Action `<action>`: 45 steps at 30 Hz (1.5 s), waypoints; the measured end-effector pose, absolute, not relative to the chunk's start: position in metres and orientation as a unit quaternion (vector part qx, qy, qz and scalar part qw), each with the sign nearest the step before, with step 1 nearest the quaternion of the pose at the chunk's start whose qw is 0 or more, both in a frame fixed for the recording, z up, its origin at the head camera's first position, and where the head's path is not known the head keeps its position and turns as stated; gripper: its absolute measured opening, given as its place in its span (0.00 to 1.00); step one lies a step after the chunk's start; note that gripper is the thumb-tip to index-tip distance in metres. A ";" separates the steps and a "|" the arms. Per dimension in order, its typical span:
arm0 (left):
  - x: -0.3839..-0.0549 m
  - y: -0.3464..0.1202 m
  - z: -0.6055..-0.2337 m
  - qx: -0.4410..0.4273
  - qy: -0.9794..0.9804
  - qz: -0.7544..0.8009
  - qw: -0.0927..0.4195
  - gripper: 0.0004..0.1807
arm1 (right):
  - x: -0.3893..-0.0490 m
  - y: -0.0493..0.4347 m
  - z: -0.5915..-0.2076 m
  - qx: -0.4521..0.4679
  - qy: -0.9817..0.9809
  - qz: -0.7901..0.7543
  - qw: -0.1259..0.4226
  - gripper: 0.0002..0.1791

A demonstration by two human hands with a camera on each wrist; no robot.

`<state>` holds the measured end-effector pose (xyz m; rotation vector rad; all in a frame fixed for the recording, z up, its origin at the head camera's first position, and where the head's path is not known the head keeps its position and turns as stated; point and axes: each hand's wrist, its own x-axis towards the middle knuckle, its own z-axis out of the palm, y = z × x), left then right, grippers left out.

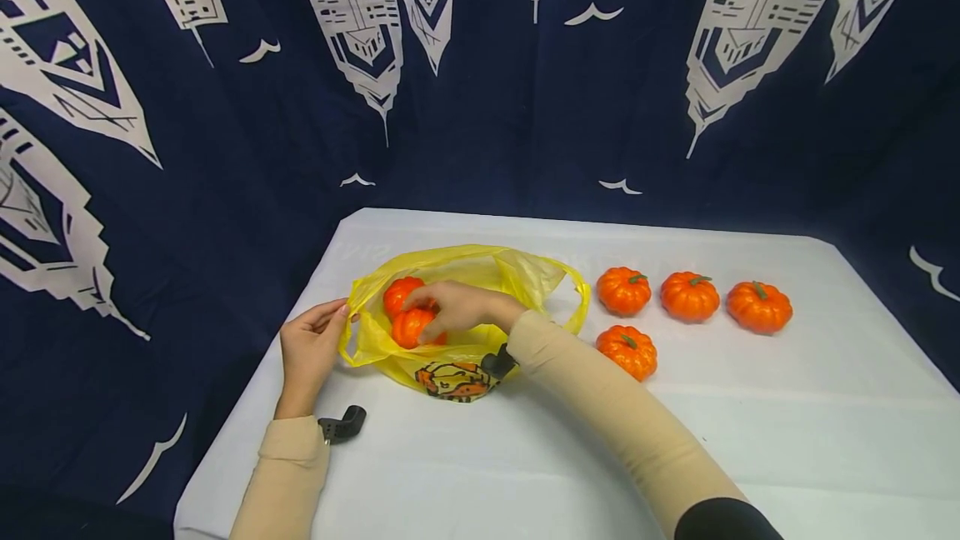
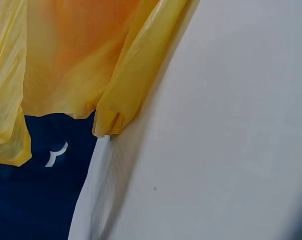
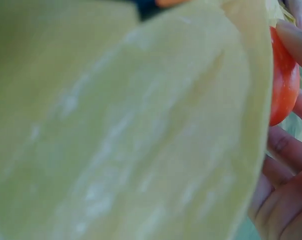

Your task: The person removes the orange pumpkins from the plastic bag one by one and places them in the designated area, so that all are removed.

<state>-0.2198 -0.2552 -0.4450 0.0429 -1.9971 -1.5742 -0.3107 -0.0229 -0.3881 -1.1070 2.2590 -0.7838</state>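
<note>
A yellow plastic bag [image 1: 480, 265] lies with its mouth open on the white table. Its left edge is pinched by my left hand [image 1: 310, 348], thumb against fingers. My right hand [image 1: 463, 307] reaches into the mouth, its fingers curled over a small orange pumpkin [image 1: 411, 327]. Another small pumpkin [image 1: 400, 297] lies right behind that one in the bag. The right wrist view shows the thumb and fingers around the pumpkin [image 3: 285, 80], partly behind the bag's film [image 3: 156, 130]. In the left wrist view, orange glows through the bag [image 2: 80, 65]; the left hand is out of frame.
Several more small pumpkins sit right of the bag: one near its handle [image 1: 623, 291], others farther right [image 1: 689, 297] [image 1: 759, 307], and one nearer me [image 1: 628, 352] beside my right sleeve. A dark blue curtain [image 1: 495, 123] with white building prints hangs behind the white table [image 1: 465, 473].
</note>
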 end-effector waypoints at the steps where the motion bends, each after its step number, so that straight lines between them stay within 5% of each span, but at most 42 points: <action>1: -0.220 -0.255 -0.445 0.016 -0.751 -0.592 0.294 0.10 | -0.312 -0.021 -0.388 -0.401 0.831 -0.293 0.251 0.28; 34: -0.219 -0.254 -0.445 0.014 -0.749 -0.591 0.298 0.09 | -0.317 0.029 -0.378 -0.297 0.839 -0.407 0.206 0.31; 45: -0.219 -0.254 -0.445 0.009 -0.748 -0.592 0.300 0.09 | -0.309 0.044 -0.376 -0.249 0.805 -0.488 0.229 0.28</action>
